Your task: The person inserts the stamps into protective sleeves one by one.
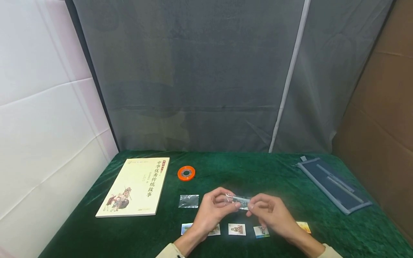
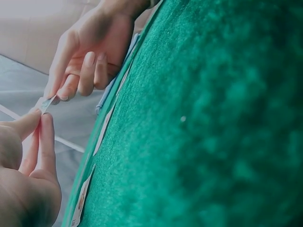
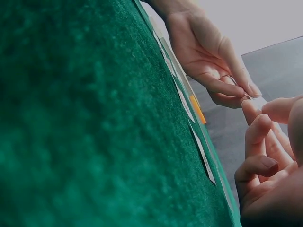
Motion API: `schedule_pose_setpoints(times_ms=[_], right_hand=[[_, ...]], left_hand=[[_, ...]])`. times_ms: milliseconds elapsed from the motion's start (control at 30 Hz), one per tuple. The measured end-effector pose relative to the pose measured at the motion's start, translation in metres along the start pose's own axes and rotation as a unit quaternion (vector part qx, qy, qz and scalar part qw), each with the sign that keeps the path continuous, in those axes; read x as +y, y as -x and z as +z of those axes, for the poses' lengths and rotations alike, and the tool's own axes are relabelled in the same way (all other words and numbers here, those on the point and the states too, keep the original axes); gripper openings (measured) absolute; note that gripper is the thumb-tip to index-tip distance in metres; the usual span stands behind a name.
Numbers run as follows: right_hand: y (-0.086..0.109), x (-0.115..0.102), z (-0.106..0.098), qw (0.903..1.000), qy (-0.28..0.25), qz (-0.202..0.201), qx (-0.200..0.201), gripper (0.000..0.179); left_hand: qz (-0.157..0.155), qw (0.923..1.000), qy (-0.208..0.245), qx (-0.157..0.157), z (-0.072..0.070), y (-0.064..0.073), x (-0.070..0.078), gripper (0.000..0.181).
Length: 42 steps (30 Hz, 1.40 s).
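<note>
Above the table in the head view, my left hand (image 1: 211,209) pinches one end of a small clear plastic sleeve (image 1: 229,197) between thumb and fingers. My right hand (image 1: 271,214) pinches the other end, where a small greenish-grey stamp-like paper (image 1: 242,202) shows; whether it lies fully inside the sleeve I cannot tell. Both wrist views show the fingertips of the two hands close together on this thin piece. Below the hands lie several small picture stamps in a row, among them one with a seated figure (image 1: 237,229) and a green-and-blue one (image 1: 261,232).
Another clear sleeve (image 1: 188,201) lies flat left of my hands. Behind it is an orange ring-shaped roll (image 1: 182,176). A cream book (image 1: 137,186) lies at the left, and a dark blue zip pouch (image 1: 332,184) with slim tools at the right, on the green cloth (image 1: 245,168).
</note>
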State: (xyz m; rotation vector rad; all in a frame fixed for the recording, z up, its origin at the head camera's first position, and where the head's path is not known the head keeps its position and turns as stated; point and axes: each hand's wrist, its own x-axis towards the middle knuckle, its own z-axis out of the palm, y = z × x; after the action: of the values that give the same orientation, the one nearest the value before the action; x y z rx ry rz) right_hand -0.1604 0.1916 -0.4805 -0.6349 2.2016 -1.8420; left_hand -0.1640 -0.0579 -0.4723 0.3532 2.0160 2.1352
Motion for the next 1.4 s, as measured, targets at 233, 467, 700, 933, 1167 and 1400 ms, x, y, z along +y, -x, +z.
schedule_pose_setpoints(times_ms=[233,467,700,933,1167,1400], right_hand=[[0.0003,0.0006,0.0005,0.9997,0.004,-0.023,-0.011,0.012],[0.0010,-0.0008,0.0011,0.9996,0.000,-0.026,-0.015,0.011],[0.0010,-0.0012,0.0009,0.9996,0.004,-0.023,-0.017,0.013],[0.0010,-0.0018,0.0023,0.9995,-0.002,-0.024,-0.021,0.013],[0.0007,-0.0010,0.0037,0.9990,-0.015,-0.033,-0.027,0.012],[0.0008,-0.0008,0.0028,0.9993,-0.008,-0.024,-0.029,0.013]], left_hand=[[-0.009,0.9999,-0.006,-0.009,0.0033,0.0017,0.0005,0.035],[-0.010,0.9998,-0.008,-0.013,0.0046,0.0035,0.0022,0.037],[-0.011,0.9996,-0.019,-0.015,0.0058,0.0046,0.0043,0.037],[-0.006,0.9995,-0.024,-0.019,0.0069,0.0060,0.0050,0.036],[-0.006,0.9994,-0.024,-0.026,0.0079,0.0065,0.0054,0.038],[-0.004,0.9993,-0.026,-0.027,0.0089,0.0063,0.0053,0.040]])
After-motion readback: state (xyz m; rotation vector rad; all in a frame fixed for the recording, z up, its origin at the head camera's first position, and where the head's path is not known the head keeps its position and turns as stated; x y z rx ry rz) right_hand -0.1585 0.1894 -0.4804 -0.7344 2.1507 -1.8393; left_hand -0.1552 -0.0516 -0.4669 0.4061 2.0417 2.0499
